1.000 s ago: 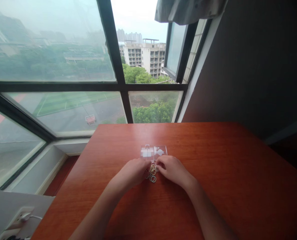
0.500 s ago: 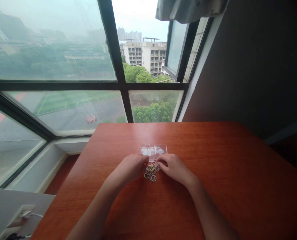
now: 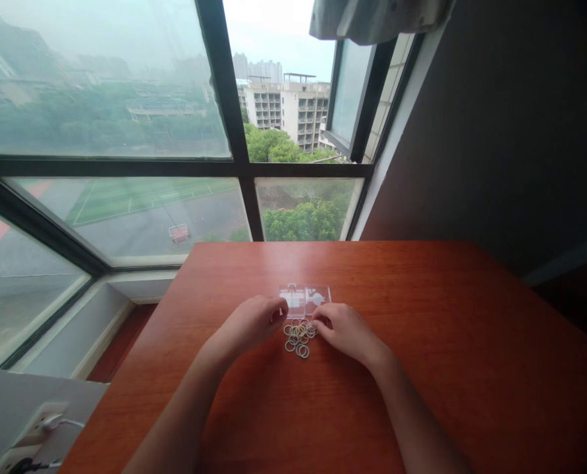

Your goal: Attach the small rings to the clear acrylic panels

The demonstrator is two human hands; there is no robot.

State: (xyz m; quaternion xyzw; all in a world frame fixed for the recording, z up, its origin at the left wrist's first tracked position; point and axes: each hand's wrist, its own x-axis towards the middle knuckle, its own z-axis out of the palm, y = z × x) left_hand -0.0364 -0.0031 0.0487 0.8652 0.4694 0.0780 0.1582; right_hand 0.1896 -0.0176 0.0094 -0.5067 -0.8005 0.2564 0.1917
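A small heap of pale rings [image 3: 300,334], some yellowish and some greenish, lies on the wooden table between my hands. Just behind it sits a clear plastic box [image 3: 317,299] with whitish shapes in it, spread in two halves. My left hand [image 3: 256,320] is raised beside the box's left half, fingers curled and tips together; anything in them is too small to make out. At the right edge of the heap, my right hand [image 3: 345,329] rests with thumb and fingertips curled against the rings. Whether a ring is pinched there is hidden.
The reddish-brown table [image 3: 412,283] reaches back to a large window with dark frames [image 3: 293,170]. To the right rises a dark wall [image 3: 495,145]. A wall socket [image 3: 46,421] with a white plug is at lower left, below table height.
My left hand has lifted and drawn a little left, away from the rings, uncovering the heap's left side. My right hand stays almost where it was.
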